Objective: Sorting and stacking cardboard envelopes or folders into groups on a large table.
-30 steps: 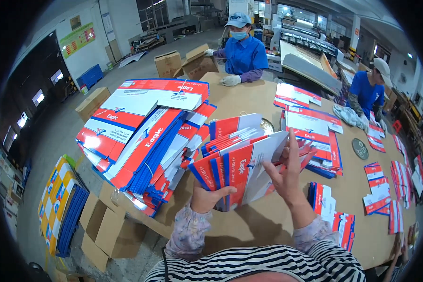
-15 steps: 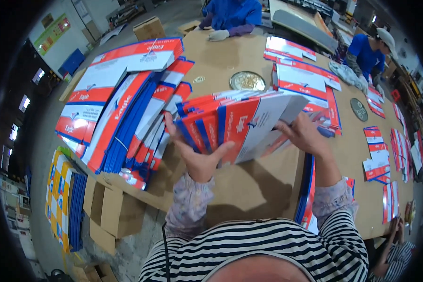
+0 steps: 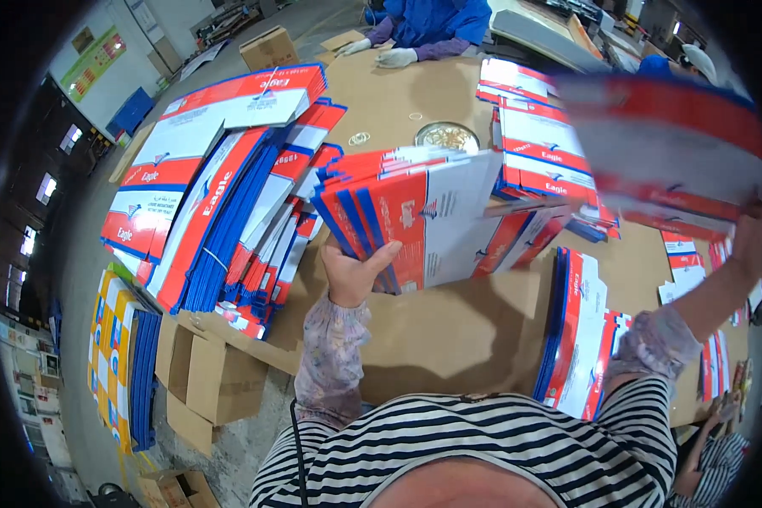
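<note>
- In the head view, the left hand (image 3: 351,267) grasps a fan of flattened red, white and blue cartons (image 3: 449,216) by its lower left side, the thumb lying across the front piece.
- The fan is tilted up over the middle of the bench (image 3: 449,347), its pieces spread toward the right.
- The right hand (image 3: 755,222) reaches far out to the right and grasps a blurred carton bundle (image 3: 665,152) near its lower right corner; motion smears it, so its finger positions and the number of pieces are hard to tell.
- The blurred bundle is above the right part of the bench, apart from the fan.
- Left of the fan, a tall leaning stack of flat cartons (image 3: 216,173) rests on the bench.
- A round metal tray (image 3: 447,124) sits just behind the fan, with loose rubber bands (image 3: 359,138) to its left.
- Another carton stack (image 3: 576,317) lies near the right forearm.
- Across the bench, a co-worker in blue (image 3: 436,24) rests gloved hands (image 3: 396,57) near the edge.
</note>
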`<state>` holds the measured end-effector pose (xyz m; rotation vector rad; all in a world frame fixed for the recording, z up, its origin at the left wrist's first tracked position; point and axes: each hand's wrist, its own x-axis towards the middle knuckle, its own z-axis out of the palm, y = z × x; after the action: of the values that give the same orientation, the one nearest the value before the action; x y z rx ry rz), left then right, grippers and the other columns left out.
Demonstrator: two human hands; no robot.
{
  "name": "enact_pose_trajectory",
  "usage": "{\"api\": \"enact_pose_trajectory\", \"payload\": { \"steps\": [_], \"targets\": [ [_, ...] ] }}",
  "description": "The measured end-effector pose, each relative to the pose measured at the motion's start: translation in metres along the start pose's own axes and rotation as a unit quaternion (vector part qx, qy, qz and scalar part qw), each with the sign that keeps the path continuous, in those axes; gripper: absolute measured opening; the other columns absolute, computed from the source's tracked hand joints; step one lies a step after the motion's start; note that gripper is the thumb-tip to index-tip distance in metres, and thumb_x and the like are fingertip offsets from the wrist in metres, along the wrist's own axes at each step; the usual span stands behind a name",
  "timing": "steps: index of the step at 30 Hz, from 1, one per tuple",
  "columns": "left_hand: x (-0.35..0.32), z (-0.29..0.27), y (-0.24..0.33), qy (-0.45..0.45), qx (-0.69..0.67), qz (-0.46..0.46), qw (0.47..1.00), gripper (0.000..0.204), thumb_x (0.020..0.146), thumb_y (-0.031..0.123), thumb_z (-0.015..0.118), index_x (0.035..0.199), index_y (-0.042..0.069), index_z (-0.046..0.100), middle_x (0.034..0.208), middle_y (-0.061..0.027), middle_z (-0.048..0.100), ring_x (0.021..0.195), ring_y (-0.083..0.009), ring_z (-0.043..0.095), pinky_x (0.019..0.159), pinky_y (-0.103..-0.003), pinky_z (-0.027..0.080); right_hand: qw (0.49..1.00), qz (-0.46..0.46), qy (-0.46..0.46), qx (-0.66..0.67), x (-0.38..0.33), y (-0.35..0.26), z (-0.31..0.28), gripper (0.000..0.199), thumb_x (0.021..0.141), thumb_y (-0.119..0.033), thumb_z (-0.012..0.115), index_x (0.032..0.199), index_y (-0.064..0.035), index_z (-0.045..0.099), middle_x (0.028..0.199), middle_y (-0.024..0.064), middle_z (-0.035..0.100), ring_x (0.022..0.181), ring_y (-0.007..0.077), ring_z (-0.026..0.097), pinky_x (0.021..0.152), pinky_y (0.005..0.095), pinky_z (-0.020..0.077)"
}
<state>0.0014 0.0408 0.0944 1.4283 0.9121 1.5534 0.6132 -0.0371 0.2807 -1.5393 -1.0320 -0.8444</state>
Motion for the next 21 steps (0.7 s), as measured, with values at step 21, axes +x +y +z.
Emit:
{"api": "enact_pose_trajectory", "payload": {
  "steps": [21],
  "targets": [
    [-0.019,0.023,-0.013,-0.043,-0.146,0.11,0.982,0.068,0.07,0.015,0.082,0.125,-0.001,0.046,0.119,-0.0107,0.056,0.109,-0.0214,0.056,0.094,-0.035,0.045,0.539,-0.026,-0.714,0.447,-0.209,-0.289,0.095,0.045,0.088,-0.024,0.055,0.127,-0.0014,0.05,0.124,0.0168,0.056,0.115,0.026,0.053,0.095,0.0351,0.0427]
  ]
}}
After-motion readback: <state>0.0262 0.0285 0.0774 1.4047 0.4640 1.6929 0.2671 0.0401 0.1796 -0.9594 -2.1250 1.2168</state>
